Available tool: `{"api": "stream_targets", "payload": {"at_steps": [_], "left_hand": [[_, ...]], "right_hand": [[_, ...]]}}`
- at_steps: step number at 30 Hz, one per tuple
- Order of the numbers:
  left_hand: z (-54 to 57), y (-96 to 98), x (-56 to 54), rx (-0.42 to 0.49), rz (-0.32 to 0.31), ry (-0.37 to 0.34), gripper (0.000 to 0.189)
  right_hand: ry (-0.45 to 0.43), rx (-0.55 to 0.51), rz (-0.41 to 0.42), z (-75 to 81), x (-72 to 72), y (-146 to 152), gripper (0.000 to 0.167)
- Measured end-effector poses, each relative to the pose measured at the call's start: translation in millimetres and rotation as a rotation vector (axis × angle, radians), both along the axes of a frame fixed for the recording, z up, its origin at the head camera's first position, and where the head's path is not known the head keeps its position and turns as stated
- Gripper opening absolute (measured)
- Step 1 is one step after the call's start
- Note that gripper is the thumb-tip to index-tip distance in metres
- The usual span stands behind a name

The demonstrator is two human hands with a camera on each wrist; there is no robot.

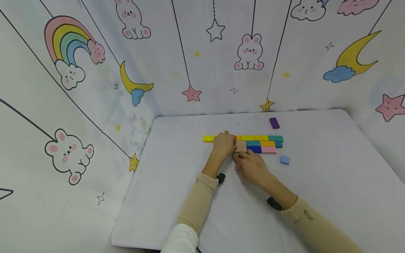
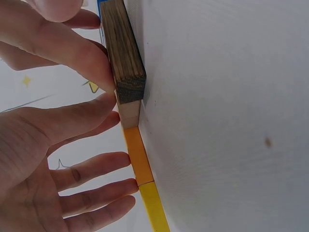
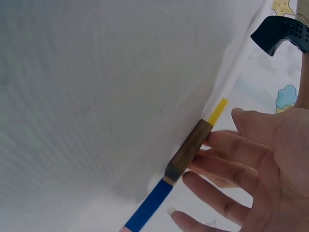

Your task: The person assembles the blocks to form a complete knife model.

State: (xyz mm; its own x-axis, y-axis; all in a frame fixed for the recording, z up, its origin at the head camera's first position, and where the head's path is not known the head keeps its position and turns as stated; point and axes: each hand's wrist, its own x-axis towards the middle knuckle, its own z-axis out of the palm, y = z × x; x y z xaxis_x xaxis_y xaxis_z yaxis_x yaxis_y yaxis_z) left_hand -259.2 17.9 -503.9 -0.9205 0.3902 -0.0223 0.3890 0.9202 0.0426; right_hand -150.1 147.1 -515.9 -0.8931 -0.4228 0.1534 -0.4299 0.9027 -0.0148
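A dark brown wooden block lies along the near side of a block row on the table. My right hand touches this block with extended fingers; in the right wrist view the thumb stands apart from it. My left hand reaches over the row's left part. Its thumb meets the brown block's end, and its other fingers touch the orange block and its neighbours. Pale wood blocks, a dark blue block and a pink block sit close by. My hands hide part of the row.
A purple block lies alone behind the row. One light blue block rests in front of its right end. Yellow blocks and a teal block form the back line. Patterned cloth walls rise behind the white table.
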Motion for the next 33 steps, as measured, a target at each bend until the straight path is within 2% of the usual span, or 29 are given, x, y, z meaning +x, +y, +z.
{"api": "stream_targets", "payload": {"at_steps": [14, 22, 33], "left_hand": [[-0.6, 0.1, -0.7, -0.006, -0.005, 0.002, 0.018], [0.9, 0.0, 0.6, 0.001, -0.003, 0.004, 0.016], [-0.5, -0.9, -1.0, 0.004, 0.007, 0.001, 0.016]], "right_hand": [[-0.021, 0.019, -0.055, -0.4, -2.4, -3, 0.041], [0.025, 0.016, -0.069, -5.0, 2.1, -5, 0.042], [-0.044, 0.012, -0.111, 2.3, 5.9, -11, 0.045]]}}
